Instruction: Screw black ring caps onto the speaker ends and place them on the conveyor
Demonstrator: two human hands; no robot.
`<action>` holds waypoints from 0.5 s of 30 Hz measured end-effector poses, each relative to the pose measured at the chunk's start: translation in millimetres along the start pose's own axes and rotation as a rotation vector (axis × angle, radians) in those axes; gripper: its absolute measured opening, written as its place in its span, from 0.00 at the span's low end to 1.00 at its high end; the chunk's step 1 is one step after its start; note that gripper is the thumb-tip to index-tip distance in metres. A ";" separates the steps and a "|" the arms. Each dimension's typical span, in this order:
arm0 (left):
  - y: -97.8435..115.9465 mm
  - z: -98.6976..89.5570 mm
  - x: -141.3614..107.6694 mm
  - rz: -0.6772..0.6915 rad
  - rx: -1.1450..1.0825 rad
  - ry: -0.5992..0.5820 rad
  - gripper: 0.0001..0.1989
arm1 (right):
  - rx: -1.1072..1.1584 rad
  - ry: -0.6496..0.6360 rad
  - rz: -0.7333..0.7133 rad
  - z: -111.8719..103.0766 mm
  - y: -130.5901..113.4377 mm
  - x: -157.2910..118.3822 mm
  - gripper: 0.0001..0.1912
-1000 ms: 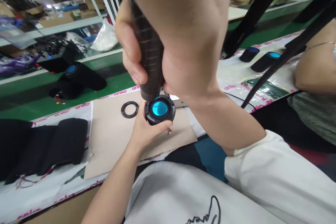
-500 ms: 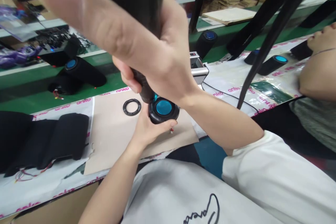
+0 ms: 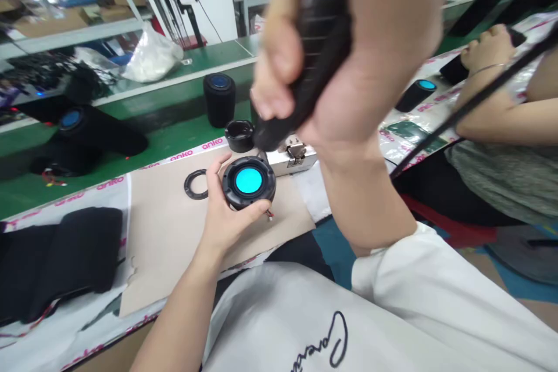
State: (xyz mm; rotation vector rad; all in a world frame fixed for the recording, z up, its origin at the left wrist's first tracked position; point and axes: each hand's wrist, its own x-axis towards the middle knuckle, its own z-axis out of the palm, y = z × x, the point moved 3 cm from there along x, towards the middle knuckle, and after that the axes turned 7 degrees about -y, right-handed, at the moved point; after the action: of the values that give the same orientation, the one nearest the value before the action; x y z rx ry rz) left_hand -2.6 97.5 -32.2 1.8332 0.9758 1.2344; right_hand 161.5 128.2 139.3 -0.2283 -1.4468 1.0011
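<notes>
Above the cardboard sheet [image 3: 174, 244] — left hand [image 3: 226, 215] curled around a round speaker cap [image 3: 248, 182] with a blue centre.
Right hand [image 3: 370, 29] closed firmly on a ribbed black electric screwdriver [image 3: 322, 29], held just above the cap — black ring [image 3: 195, 184] lies nearby.

The left hand [image 3: 226, 215] cradles a round black speaker end [image 3: 248, 197] with a bright blue centre, above a cardboard sheet [image 3: 174, 244] on the worktop [image 3: 87, 199]. The right hand [image 3: 370, 29] grips a ribbed black electric screwdriver [image 3: 322, 40] just beside it (its tip is hidden). A black ring [image 3: 187, 184] lies near the left hand, and a black cup [image 3: 239, 136] stands beyond.
</notes>
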 end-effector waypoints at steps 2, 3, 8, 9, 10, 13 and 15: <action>0.0 -0.4 0.0 0.004 0.009 -0.017 0.50 | -0.164 0.228 -0.050 -29.5 2.8 -11.1 0.26; -0.3 -0.8 -0.4 0.002 0.010 -0.020 0.49 | -0.257 0.343 -0.040 -41.5 7.7 -17.8 0.26; -1.5 -4.3 -2.6 0.013 0.041 0.013 0.49 | -0.357 0.502 0.030 -65.6 41.3 -40.6 0.35; -1.4 -4.7 -2.5 0.018 0.046 0.013 0.49 | -0.347 0.465 0.027 -66.1 45.4 -42.0 0.35; -1.3 -5.1 -2.3 0.023 0.049 0.011 0.49 | -0.344 0.430 0.027 -66.9 48.2 -43.2 0.35; -1.1 -5.4 -1.2 0.024 0.054 0.011 0.50 | -0.345 0.402 0.044 -73.1 51.7 -48.6 0.32; -1.7 -5.1 -0.8 0.014 0.059 0.011 0.50 | -0.346 0.372 0.096 -77.7 53.2 -53.0 0.34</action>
State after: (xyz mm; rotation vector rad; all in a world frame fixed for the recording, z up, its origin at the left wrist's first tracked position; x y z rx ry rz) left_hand -7.9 98.3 -32.5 1.8830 1.0171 1.2376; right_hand 217.3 157.3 51.5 -0.7044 -1.2640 0.7299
